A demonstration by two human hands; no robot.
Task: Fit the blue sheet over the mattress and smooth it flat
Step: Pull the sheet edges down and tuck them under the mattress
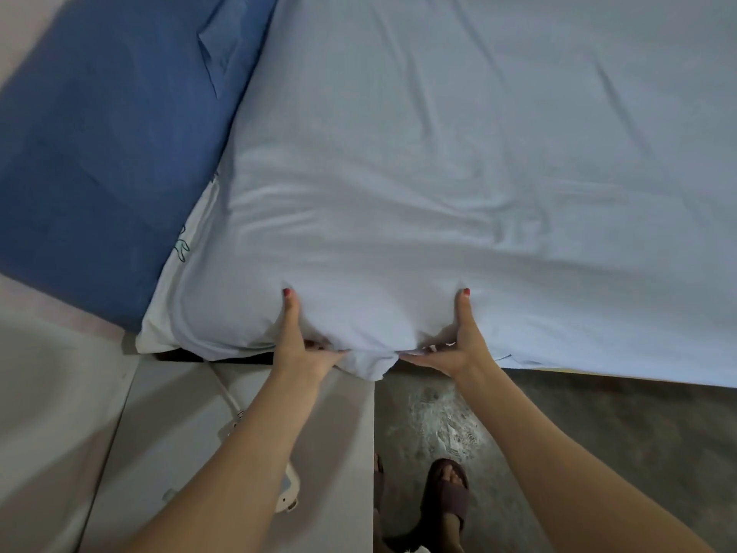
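Because the blue sheet (438, 173) is thin, soft and light, draping in shallow creases across the mattress (159, 333) top, I judge it will slide and bunch readily; the hem at the near edge is the place to grip. My left hand (297, 345) and right hand (458, 341) each pinch that hem beside the near-left corner, thumbs pressed on top, fingers curled beneath the fold. A darker blue pillow (99, 153) leans at the mattress's left edge; a sandalled foot (448, 496) stands on the floor.
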